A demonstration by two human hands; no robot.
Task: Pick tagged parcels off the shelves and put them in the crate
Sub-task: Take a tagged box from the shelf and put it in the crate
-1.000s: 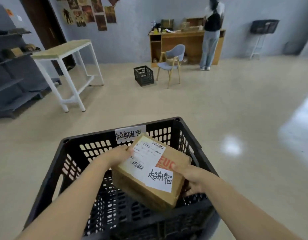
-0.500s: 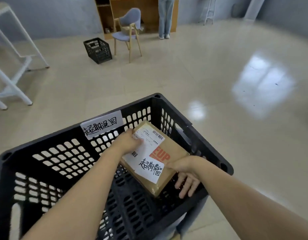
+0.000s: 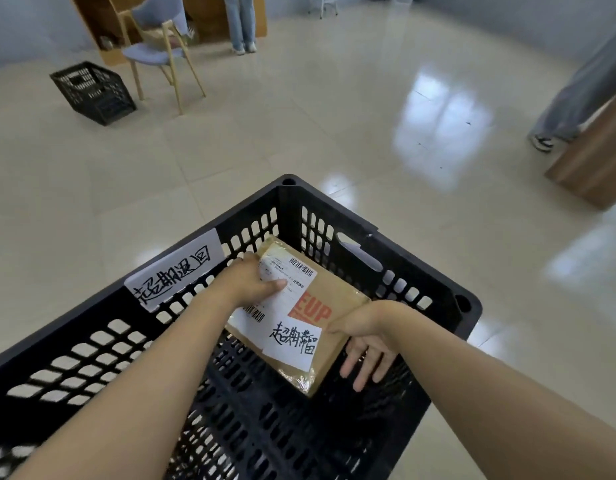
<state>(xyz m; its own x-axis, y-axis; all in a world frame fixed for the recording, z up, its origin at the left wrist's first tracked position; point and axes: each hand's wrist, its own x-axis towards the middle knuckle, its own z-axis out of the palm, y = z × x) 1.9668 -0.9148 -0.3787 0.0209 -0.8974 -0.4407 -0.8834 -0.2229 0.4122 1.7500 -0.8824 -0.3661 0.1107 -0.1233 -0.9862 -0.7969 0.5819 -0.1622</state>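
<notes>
Lower than half a second ago, the parcel (image 3: 329, 318) now sits deep inside the black crate (image 3: 386, 268), toward its far right corner. That crate fills the near view on the pale floor (image 3: 299, 133); a smaller crate (image 3: 92, 91) and a chair (image 3: 161, 53) stand far left. Both hands grip the parcel: the left hand (image 3: 251, 282) curls over its far edge, the right hand (image 3: 365, 341) pinches its right side, fingers spread underneath. Its handwritten tag (image 3: 294, 342) faces up.

One parcel (image 3: 310, 317) — two crates (image 3: 334, 216) — one chair (image 3: 157, 50)
</notes>
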